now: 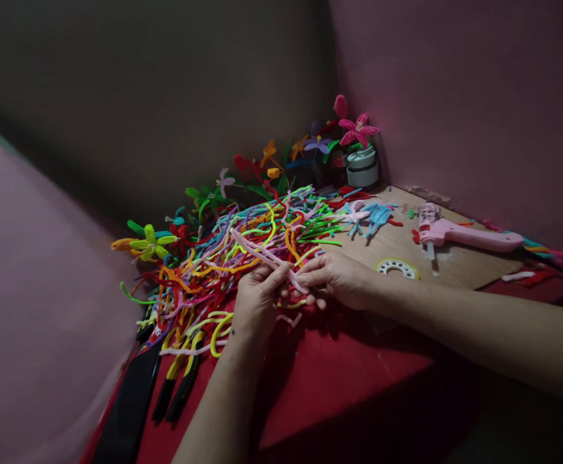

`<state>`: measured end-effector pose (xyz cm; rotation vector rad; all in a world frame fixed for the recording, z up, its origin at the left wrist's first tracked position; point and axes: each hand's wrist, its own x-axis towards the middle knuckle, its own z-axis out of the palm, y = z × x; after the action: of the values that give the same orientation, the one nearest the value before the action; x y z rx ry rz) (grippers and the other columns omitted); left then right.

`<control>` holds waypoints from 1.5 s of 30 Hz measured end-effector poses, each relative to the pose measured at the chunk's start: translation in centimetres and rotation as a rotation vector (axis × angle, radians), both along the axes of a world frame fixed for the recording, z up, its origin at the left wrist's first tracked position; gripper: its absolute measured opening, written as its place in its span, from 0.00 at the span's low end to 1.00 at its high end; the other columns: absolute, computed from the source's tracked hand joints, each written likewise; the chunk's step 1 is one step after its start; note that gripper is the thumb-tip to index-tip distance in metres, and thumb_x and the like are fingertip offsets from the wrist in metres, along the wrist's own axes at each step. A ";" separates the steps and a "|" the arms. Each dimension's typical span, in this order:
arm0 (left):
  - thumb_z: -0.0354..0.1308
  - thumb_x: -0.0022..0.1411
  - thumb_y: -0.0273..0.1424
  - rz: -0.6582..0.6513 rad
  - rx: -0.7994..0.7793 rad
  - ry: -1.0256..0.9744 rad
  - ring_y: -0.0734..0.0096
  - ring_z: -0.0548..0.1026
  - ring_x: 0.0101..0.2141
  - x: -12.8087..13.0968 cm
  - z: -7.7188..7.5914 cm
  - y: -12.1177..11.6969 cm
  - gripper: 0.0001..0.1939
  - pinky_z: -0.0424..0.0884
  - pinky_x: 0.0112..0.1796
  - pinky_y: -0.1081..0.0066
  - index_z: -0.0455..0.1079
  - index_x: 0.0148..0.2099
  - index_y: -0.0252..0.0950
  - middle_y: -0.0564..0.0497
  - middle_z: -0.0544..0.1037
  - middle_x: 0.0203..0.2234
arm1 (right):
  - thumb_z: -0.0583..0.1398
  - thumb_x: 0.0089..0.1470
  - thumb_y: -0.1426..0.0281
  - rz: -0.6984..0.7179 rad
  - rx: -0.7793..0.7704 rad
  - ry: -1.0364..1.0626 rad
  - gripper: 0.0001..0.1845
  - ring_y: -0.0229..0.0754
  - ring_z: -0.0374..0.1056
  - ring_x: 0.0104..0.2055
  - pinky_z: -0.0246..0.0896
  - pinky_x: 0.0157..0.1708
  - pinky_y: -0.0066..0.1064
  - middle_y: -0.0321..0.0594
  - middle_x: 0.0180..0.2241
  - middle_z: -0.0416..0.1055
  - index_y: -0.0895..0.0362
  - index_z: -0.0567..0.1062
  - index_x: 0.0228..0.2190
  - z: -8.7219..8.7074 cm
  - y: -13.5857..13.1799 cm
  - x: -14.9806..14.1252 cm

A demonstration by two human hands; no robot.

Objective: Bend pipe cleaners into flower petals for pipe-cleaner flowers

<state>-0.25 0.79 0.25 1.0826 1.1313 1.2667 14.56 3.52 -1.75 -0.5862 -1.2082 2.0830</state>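
Observation:
Between my two hands is a pale pink pipe cleaner [255,250], bent double, its long end pointing up and left over the pile. My left hand [260,293] pinches it between thumb and fingers. Close beside, my right hand [332,278] grips its lower end with the fingertips. Behind and left of the hands spreads a tangled heap of many-coloured pipe cleaners [204,270]. A short pale pink piece [289,319] lies on the red cloth [339,380] just below my fingers.
A pink glue gun [479,236] rests on a brown board [397,238] at the right, near a round tape roll [397,269]. Finished pipe-cleaner flowers [358,131] stand along the back wall. Yellow-and-black handled pliers [184,380] and a long black object [129,406] lie at left.

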 end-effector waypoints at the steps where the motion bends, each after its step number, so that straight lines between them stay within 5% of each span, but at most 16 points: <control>1: 0.63 0.47 0.32 -0.003 -0.001 0.006 0.84 0.61 0.15 0.0 0.0 0.0 0.10 0.56 0.17 0.81 0.72 0.30 0.29 0.56 0.65 0.13 | 0.60 0.43 0.73 -0.001 -0.010 -0.002 0.05 0.30 0.63 0.17 0.56 0.13 0.19 0.37 0.19 0.68 0.64 0.72 0.23 0.0 0.1 0.0; 14: 0.64 0.44 0.31 0.044 -0.009 -0.091 0.86 0.58 0.14 0.6 0.2 -0.1 0.10 0.55 0.15 0.82 0.69 0.28 0.31 0.58 0.65 0.14 | 0.60 0.41 0.76 -0.017 -0.073 0.062 0.03 0.29 0.61 0.19 0.54 0.18 0.22 0.35 0.19 0.66 0.65 0.71 0.21 -0.1 0.0 -0.2; 21: 0.64 0.45 0.32 0.020 -0.031 -0.072 0.86 0.59 0.14 1.0 0.2 -0.3 0.10 0.58 0.17 0.82 0.68 0.27 0.32 0.58 0.64 0.14 | 0.60 0.41 0.76 0.039 -0.114 0.049 0.07 0.26 0.53 0.16 0.45 0.16 0.21 0.33 0.15 0.62 0.63 0.67 0.17 -0.1 0.2 -0.2; 27: 0.64 0.45 0.37 -0.047 -0.095 0.003 0.85 0.58 0.09 1.1 -0.4 -0.6 0.15 0.52 0.12 0.81 0.67 0.34 0.35 0.59 0.67 0.13 | 0.62 0.39 0.78 -0.198 -0.189 0.140 0.04 0.27 0.56 0.17 0.49 0.18 0.21 0.32 0.16 0.63 0.63 0.69 0.20 0.5 0.1 -0.3; 31: 0.62 0.48 0.39 -0.143 -0.160 0.223 0.82 0.59 0.09 1.5 -0.8 -0.9 0.14 0.51 0.11 0.80 0.69 0.29 0.32 0.55 0.67 0.11 | 0.62 0.38 0.78 -0.330 -0.216 0.186 0.05 0.28 0.58 0.20 0.51 0.19 0.21 0.33 0.18 0.65 0.62 0.70 0.21 0.7 0.3 -0.4; 35: 0.60 0.50 0.36 -0.128 -0.073 0.317 0.82 0.59 0.10 1.8 -0.6 -1.0 0.13 0.51 0.12 0.80 0.68 0.23 0.31 0.54 0.67 0.11 | 0.61 0.41 0.77 -0.287 -0.191 0.201 0.09 0.29 0.57 0.18 0.52 0.19 0.22 0.34 0.16 0.62 0.62 0.66 0.16 0.5 0.2 -0.4; 40: 0.60 0.48 0.33 -0.300 -0.230 0.217 0.83 0.60 0.10 1.1 -0.2 -0.6 0.09 0.50 0.11 0.80 0.70 0.23 0.31 0.53 0.69 0.13 | 0.60 0.42 0.78 -0.251 -0.174 0.160 0.05 0.29 0.53 0.16 0.46 0.16 0.22 0.34 0.15 0.62 0.62 0.68 0.20 -0.1 0.1 -0.5; 45: 0.61 0.47 0.32 -0.304 -0.231 0.211 0.83 0.60 0.10 0.7 -0.5 -0.5 0.08 0.50 0.10 0.81 0.71 0.24 0.31 0.53 0.70 0.13 | 0.57 0.45 0.77 -0.189 -0.135 0.155 0.08 0.29 0.52 0.15 0.46 0.16 0.24 0.35 0.15 0.62 0.62 0.66 0.17 0.1 -0.2 -0.4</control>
<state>0.41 0.32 -0.28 1.1793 1.1848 0.7780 14.13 3.34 -1.67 -0.5655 -0.8949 2.0193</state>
